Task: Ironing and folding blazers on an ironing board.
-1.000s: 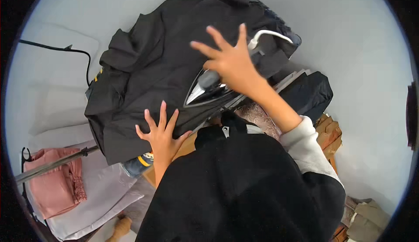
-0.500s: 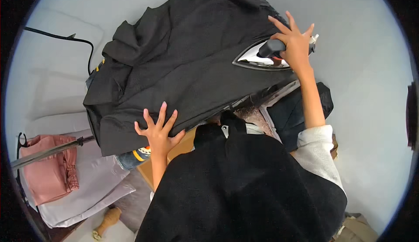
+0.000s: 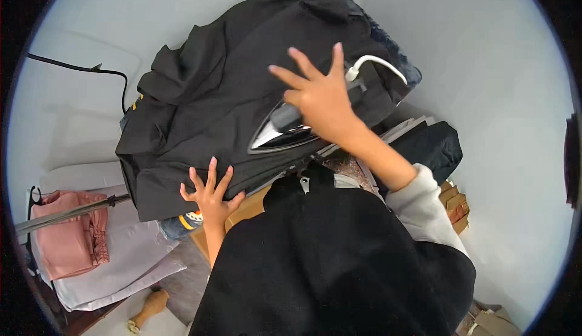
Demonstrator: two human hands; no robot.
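A black garment (image 3: 236, 81) is spread over the ironing surface, with folds bunched along its left side. My right hand (image 3: 327, 102) bears on the grey handle of an iron (image 3: 285, 117), its thumb side against the handle and several fingers splayed upward. The iron's sole rests on the cloth, its tip toward the left. From its rear rises a white cord (image 3: 379, 62). With fingers spread, my left hand (image 3: 211, 199) lies on the garment's near edge and holds nothing.
At the left, a folded pink garment (image 3: 66, 233) sits on pale grey cloth (image 3: 130, 263), near a metal pole (image 3: 73, 213). A black cord (image 3: 79, 50) runs along the left wall. Dark folded clothes (image 3: 427, 154) lie right of the ironing surface; a cardboard box (image 3: 248, 208) is below.
My right hand has slid the iron leftward and toward me over the garment, and the white cord shows more. My left hand stays spread at the near edge.
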